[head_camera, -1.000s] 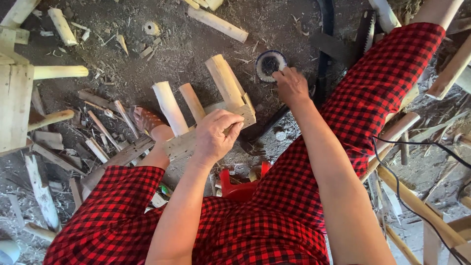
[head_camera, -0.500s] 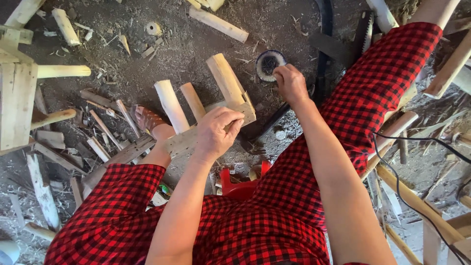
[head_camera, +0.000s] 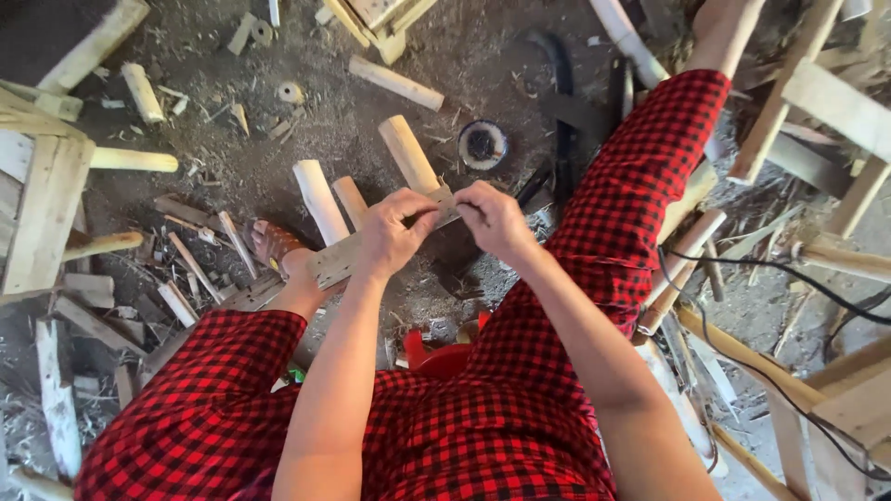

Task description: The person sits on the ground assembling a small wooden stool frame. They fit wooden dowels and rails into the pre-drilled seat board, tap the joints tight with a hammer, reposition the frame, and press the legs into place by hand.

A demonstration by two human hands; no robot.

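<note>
You wear a loose red-and-black checked garment point(head_camera: 483, 436) that covers both your legs to below the knee, your forearms are bare, and a brown sandal point(head_camera: 275, 243) sits on your left foot.

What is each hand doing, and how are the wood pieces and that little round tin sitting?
Left hand: gripping the flat wooden board.
Right hand: pinching the board's far end.
Flat wooden board: held tilted above the ground.
Three round pale wooden pegs: side by side, reaching under the board.
Small round dark tin: open, on the dirt.
</note>
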